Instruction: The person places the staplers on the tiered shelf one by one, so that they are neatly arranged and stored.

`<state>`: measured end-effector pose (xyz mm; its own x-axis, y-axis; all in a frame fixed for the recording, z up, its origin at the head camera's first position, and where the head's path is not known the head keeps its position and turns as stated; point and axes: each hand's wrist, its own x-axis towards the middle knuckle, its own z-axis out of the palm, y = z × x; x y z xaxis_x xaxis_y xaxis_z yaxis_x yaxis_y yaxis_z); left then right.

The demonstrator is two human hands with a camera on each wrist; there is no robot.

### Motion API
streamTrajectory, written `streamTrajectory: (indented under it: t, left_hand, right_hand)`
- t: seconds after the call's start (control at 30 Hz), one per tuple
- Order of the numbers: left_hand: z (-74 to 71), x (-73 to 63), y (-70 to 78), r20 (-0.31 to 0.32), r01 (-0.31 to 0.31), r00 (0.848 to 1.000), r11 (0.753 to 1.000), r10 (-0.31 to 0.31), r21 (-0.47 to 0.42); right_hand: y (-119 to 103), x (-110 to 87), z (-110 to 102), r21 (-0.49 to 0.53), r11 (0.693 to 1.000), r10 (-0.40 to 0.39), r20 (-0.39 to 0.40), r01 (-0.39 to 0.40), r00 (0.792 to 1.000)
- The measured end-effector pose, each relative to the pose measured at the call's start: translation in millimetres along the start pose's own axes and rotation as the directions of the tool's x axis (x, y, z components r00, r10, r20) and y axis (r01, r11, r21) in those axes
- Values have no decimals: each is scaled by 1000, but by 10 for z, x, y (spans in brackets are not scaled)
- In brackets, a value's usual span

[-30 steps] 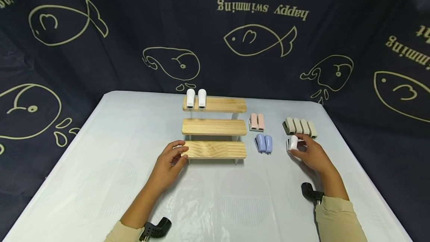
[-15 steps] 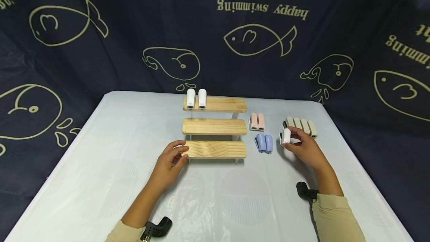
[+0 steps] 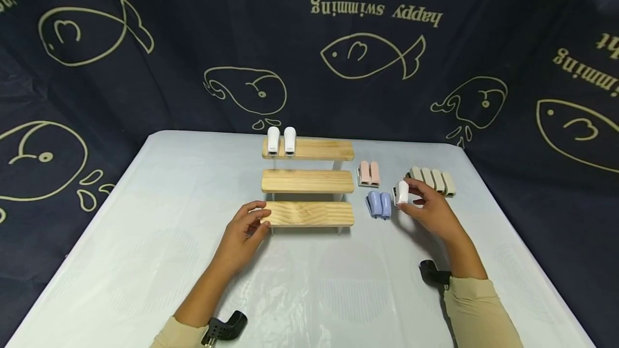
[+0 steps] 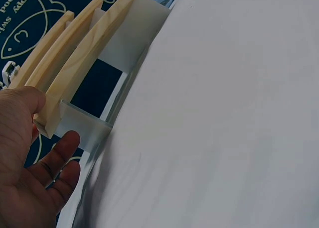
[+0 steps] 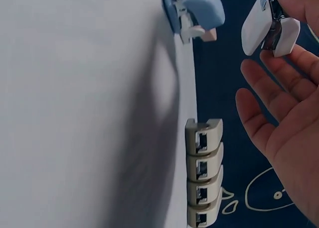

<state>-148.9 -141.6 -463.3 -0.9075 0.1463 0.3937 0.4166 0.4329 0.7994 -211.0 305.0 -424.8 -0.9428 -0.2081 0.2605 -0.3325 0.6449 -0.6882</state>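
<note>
My right hand (image 3: 431,209) pinches a small white stapler (image 3: 401,193) between thumb and fingers. In the right wrist view this stapler (image 5: 271,29) is raised off the table, its metal mechanism visible. Just left of it sit two blue staplers (image 3: 379,204). With thumb and fingers, my left hand (image 3: 245,230) holds the left end of the lowest wooden shelf (image 3: 309,214) of a three-step stand; the left wrist view shows the thumb against that plank (image 4: 75,68). Two white staplers (image 3: 281,141) stand side by side at the left of the top shelf (image 3: 326,150).
Two pink staplers (image 3: 369,174) lie right of the stand. Several beige staplers (image 3: 437,180) form a row behind my right hand. The middle shelf (image 3: 307,181) lies between top and bottom ones. A dark fish-print cloth (image 3: 300,42) hangs behind the white table (image 3: 145,251).
My right hand has lifted the white stapler from in front of the beige row and carried it left, close to the blue staplers. The left hand has stayed at the shelf.
</note>
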Motion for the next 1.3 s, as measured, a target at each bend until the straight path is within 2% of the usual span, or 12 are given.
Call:
streamTrajectory:
  t: [0.23, 0.7, 1.3]
  left_hand:
    - [-2, 5, -13, 1, -5, 1000, 1000, 5, 1]
    - [0, 8, -23, 1, -14, 1000, 1000, 14, -11]
    - [1, 7, -2, 8, 17, 1000, 1000, -17, -9]
  right_hand:
    - [-56, 21, 28, 9, 999, -37, 11, 37, 999]
    - [-203, 35, 78, 6, 999, -54, 22, 54, 998]
    - [-431, 50, 173, 17, 997, -76, 31, 76, 997]
